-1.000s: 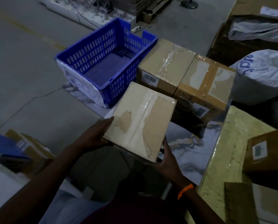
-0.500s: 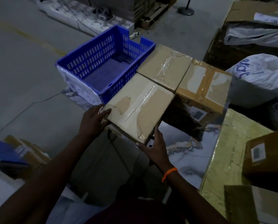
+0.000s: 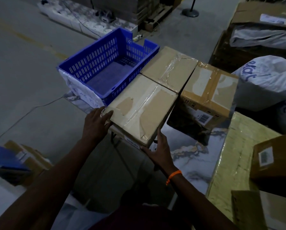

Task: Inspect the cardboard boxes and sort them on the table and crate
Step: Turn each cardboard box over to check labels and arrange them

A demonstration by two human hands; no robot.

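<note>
Left hand (image 3: 95,121) and right hand (image 3: 158,151) hold the box (image 3: 143,108) with flat fingers (image 3: 107,114) at the worktop's (image 3: 188,156) near edge. I'd slide it flush against the back box (image 3: 168,68), beside the crate (image 3: 95,63).

Both forearms reach forward from the lower edge of the view toward the near end of the cardboard box (image 3: 142,110), bare down to the wrists. The left hand (image 3: 96,123) lies against the box's near left corner, with its fingers fairly straight and close together and their tips resting over the top edge. The right hand (image 3: 159,152) sits at the box's near right corner, spread wide. Its thumb points up along the right side, and its index finger stretches left along the bottom of the near face. An orange band (image 3: 173,176) circles the right wrist. The 2 hands touch the box at its 2 near corners.
</note>
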